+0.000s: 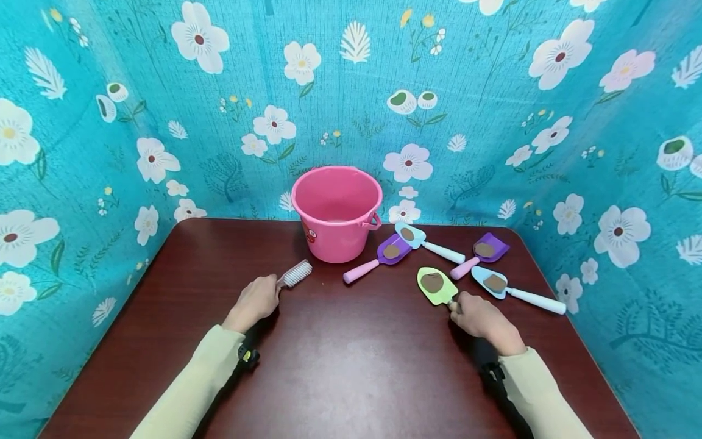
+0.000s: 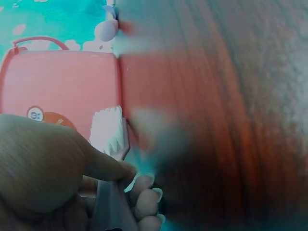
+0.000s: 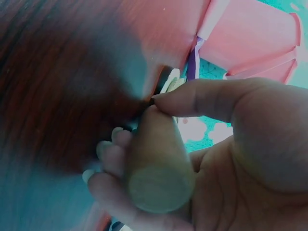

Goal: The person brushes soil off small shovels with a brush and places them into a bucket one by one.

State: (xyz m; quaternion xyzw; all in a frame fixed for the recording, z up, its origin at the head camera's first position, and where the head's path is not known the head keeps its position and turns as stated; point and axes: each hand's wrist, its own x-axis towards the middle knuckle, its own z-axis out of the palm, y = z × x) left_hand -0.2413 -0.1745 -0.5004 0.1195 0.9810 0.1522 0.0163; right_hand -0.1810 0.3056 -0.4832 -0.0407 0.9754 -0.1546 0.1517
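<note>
My left hand (image 1: 256, 300) grips a scrubbing brush (image 1: 296, 274) by its handle, the white bristles pointing toward the bucket. In the left wrist view the thumb lies along the brush's handle (image 2: 111, 204) and the fingers curl under it. My right hand (image 1: 482, 320) holds a green toy shovel (image 1: 445, 294) with a brown patch on its blade. Its wooden handle (image 3: 161, 163) lies between thumb and curled fingers in the right wrist view. A pink bucket (image 1: 337, 241) stands upright at the back of the table, just beyond the brush.
Near the bucket lie a purple shovel (image 1: 399, 245) and a light blue shovel (image 1: 419, 236), blades overlapping. Farther right are another purple shovel (image 1: 496, 244) and a light blue one (image 1: 482, 274), all with brown patches. A floral curtain (image 1: 351, 110) surrounds the dark table (image 1: 351, 366).
</note>
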